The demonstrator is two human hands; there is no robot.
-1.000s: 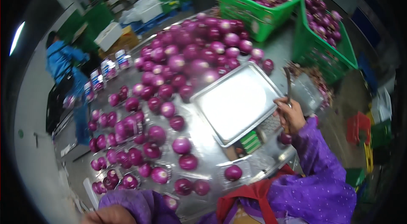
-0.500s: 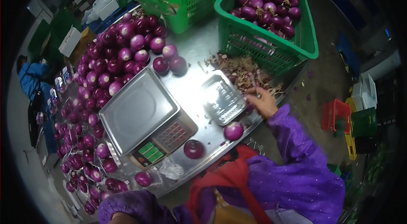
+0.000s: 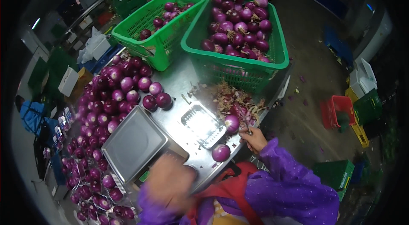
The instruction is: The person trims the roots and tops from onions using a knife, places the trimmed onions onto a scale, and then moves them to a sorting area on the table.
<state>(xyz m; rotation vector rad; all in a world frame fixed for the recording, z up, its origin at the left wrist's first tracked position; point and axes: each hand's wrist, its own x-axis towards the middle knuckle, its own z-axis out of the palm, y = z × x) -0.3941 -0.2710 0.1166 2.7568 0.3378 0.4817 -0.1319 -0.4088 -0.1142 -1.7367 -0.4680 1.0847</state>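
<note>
1. Where the steel table (image 3: 187, 81) curves toward the person's body, the right hand (image 3: 254, 138) sits at its near right edge, its fingers curled shut around a thin dark tool, seemingly a small knife (image 3: 247, 128), whose tip points up toward the trimmings.
2. Just above that hand lies a peeled purple onion (image 3: 231, 123), touching or nearly touching the tool's tip; the picture does not settle which.
3. That onion rests at the near edge of a heap of dry skins and roots (image 3: 232, 101), which spreads across the table in front of the right-hand green basket (image 3: 238, 69).
4. A second loose onion (image 3: 221, 153) lies on the table near its edge, just left of the right hand and apart from it.
5. Between the heap and the scale sits a clear plastic tray (image 3: 203, 125), shallow and ribbed.
6. The left hand (image 3: 169, 181) is a blurred shape low in the view, over the front of the weighing scale (image 3: 134, 143); whether its fingers are open or closed cannot be told.
7. Beyond the scale, a large spread of purple onions (image 3: 108, 101) covers the left part of the table and runs down its left side.
8. Two green baskets stand at the far end, the right-hand one heaped with onions, the left basket (image 3: 155, 22) holding only a few.
9. Purple sleeves (image 3: 294, 182) and a red apron strap (image 3: 232, 184) fill the lower edge.
</note>
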